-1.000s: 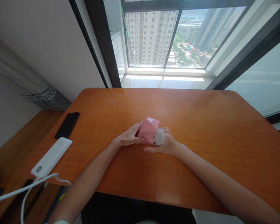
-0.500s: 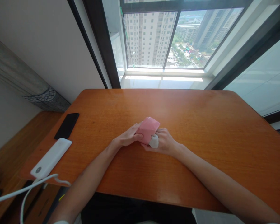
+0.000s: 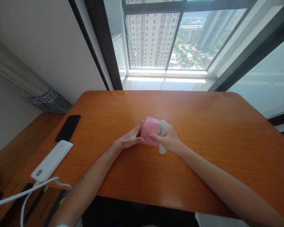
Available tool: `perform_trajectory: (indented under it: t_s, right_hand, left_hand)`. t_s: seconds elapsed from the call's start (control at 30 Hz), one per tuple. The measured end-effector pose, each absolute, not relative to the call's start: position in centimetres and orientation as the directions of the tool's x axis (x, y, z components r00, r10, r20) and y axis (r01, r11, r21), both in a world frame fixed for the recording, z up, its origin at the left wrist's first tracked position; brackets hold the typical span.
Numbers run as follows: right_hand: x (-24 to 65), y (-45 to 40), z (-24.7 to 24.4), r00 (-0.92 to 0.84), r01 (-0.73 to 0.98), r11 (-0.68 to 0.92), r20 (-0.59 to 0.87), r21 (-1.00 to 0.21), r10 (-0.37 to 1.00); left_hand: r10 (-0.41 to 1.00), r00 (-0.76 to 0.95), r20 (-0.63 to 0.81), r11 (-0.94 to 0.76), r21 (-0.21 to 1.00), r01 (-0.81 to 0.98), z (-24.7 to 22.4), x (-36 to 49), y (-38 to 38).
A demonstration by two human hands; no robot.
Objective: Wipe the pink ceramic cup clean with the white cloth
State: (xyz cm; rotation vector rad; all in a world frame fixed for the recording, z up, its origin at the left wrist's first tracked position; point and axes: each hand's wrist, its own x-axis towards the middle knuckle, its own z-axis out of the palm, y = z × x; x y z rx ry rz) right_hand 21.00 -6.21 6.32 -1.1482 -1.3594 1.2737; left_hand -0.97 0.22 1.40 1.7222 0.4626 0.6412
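A pink faceted object (image 3: pixel 150 130) is between my two hands above the middle of the wooden table (image 3: pixel 191 126). My left hand (image 3: pixel 133 136) grips its left side, with the thumb low at the front and the fingers behind. On the right, my right hand (image 3: pixel 167 138) has its thumb across the pink surface and its fingers around a pale grey-white piece (image 3: pixel 163 127). That piece lies against the right side of the pink object and sticks out above and below the hand. Whether the two are joined cannot be made out.
At the table's left side lie a black phone (image 3: pixel 68 128) and a white power bank (image 3: pixel 51 160) with a white cable (image 3: pixel 23 193). Behind the table is a window (image 3: pixel 165 41). A curtain (image 3: pixel 35 85) hangs at the left.
The pink object has turned, showing a different face. More of the pale piece now shows on its right. My right hand has shifted, with its thumb now on top of the pink surface.
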Motion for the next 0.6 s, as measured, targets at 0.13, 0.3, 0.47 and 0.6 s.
perform_trajectory:
  t_s: [0.13, 0.3, 0.47, 0.6]
  right_hand:
    - [20.6, -5.8, 6.1, -0.087, -0.239, -0.248, -0.233, -0.939, 0.968]
    - [20.7, -5.4, 5.9, -0.269, -0.543, -0.441, -0.349, -0.715, 0.898]
    - [20.8, -5.2, 5.6, -0.255, -0.643, -0.451, -0.382, -0.620, 0.888]
    - [20.8, -5.2, 5.2, -0.275, -0.611, -0.475, -0.393, -0.634, 0.878]
  left_hand:
    - [0.623, 0.767, 0.152, -0.150, 0.986, -0.073, 1.4, -0.8, 0.0]
    - [0.639, 0.759, 0.127, -0.075, 0.992, -0.102, 1.1, -0.4, 0.0]
    - [0.662, 0.737, 0.135, -0.146, 0.988, -0.050, 1.1, -0.2, 0.0]
    - [0.672, 0.732, 0.109, -0.123, 0.992, -0.034, 1.9, 0.1, -0.5]
